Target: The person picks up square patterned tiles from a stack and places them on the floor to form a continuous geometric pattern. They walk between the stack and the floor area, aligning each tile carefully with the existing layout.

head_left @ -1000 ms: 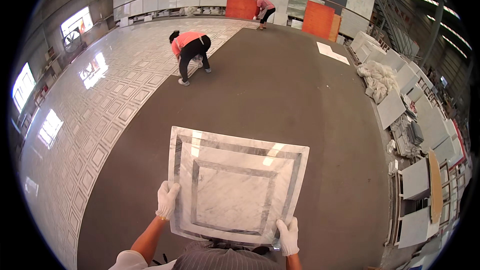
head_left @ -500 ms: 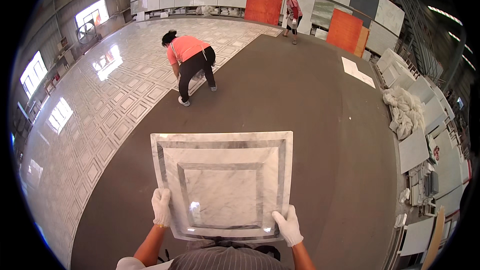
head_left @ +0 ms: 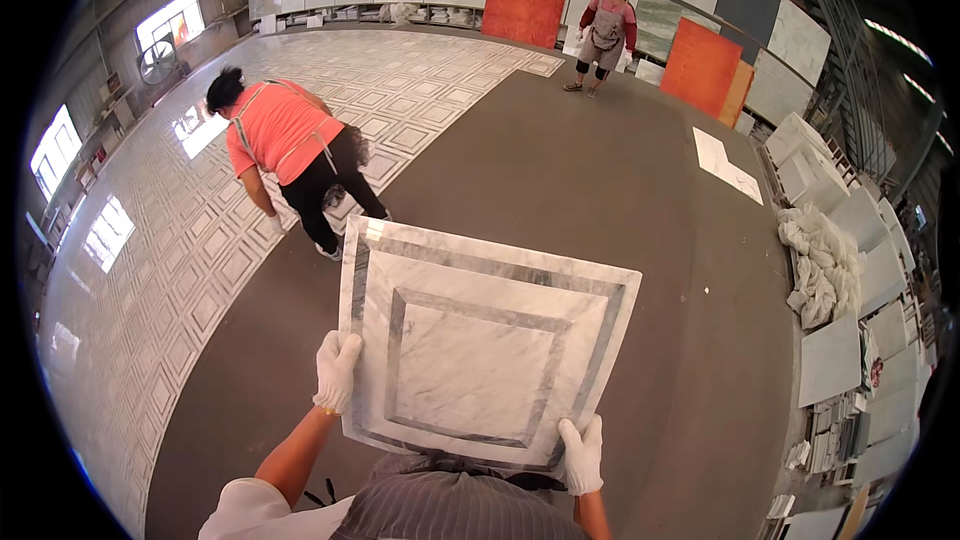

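Observation:
Between my two gloved hands I carry a square marble tile, polished white with grey inlaid square bands. My left hand, in a white knit glove, grips its left edge. On the lower right edge, my right hand is closed with the thumb lying over the face. The tile tilts, its right side lower than its left, with its near edge against my striped apron. Fingers behind the tile are hidden.
Laid patterned tiles cover the floor at left, beside dark grey floor. A person in an orange shirt bends at the border; another person stands farther back. Stone slabs and crumpled plastic sheeting line the right side.
The tile has turned clockwise and shifted right in my hands. The person in orange has come closer and to the left. The far person has turned to face this way.

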Available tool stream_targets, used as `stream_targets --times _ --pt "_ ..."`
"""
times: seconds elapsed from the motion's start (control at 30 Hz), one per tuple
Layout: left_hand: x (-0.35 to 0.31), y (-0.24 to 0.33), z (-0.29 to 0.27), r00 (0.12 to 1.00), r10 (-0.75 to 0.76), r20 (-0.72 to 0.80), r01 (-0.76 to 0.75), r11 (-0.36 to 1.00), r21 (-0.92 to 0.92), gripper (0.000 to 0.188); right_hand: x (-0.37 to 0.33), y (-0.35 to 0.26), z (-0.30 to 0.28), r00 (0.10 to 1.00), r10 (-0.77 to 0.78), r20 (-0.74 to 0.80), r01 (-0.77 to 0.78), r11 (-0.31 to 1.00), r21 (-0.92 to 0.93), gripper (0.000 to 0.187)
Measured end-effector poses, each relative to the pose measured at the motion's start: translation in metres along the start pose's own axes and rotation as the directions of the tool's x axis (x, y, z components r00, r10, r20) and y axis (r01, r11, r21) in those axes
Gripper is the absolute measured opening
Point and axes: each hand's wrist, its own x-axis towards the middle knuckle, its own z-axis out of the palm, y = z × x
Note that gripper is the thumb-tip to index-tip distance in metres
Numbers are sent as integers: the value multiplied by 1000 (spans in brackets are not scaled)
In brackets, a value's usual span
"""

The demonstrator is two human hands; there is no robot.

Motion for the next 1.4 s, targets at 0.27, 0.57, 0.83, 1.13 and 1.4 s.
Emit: stream_targets --times 0.27,0.57,0.83,1.13,1.4 --pt "192 8 161 985 13 -175 -23 998 -53 18 315 -71 40 986 -38 164 52 995 -85 28" --pt "404 29 347 955 -59 -290 10 986 -166 16 623 -134 93 970 -64 233 99 985 -142 25" --pt "679 78 546 988 -27 -154 11 995 -100 19 897 -203 133 995 -13 98 18 999 -49 24" --pt "913 91 745 995 -35 -90 32 999 -36 19 1172 -250 172 996 83 28 -84 996 36 24" --pt "1105 120 891 967 -83 -241 45 986 -160 18 1469 -318 227 983 3 182 20 992 -124 25"
